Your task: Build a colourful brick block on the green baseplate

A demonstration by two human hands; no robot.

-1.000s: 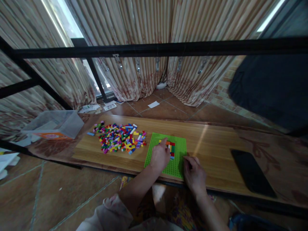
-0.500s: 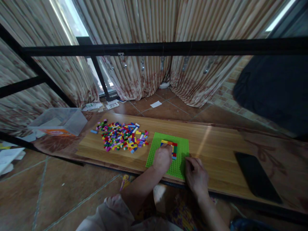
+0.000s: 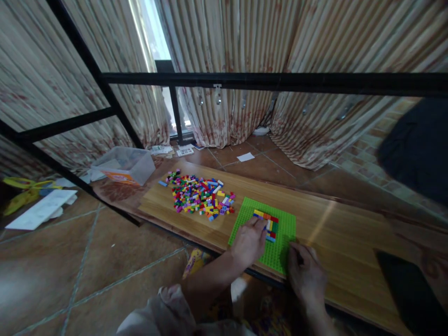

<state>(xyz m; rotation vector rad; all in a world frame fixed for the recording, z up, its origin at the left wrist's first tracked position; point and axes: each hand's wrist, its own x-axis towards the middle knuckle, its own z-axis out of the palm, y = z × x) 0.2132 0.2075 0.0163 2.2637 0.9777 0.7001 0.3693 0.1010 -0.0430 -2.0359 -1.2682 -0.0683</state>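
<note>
A green studded baseplate [image 3: 280, 254] lies on the wooden board [image 3: 336, 238]. A small block of red, yellow, orange, green and blue bricks [image 3: 269, 223] is stuck on it. My left hand [image 3: 249, 241] rests on the plate, fingers curled and pinched at the left edge of that block; what the fingertips hold is too small to make out. My right hand [image 3: 305, 275] is curled at the plate's near right corner, pressing on it. A heap of loose coloured bricks [image 3: 201, 197] lies to the left of the plate.
A clear plastic tub [image 3: 124, 164] stands beyond the board's left end. A black flat object [image 3: 413, 291] lies at the far right. A black metal frame [image 3: 273, 82] crosses overhead. Papers [image 3: 38, 210] lie on the tiled floor at left; curtains hang behind.
My head has turned left, so everything sits further right in view. My left hand has slid from the block's top toward its left edge; the right hand stays at the plate's corner.
</note>
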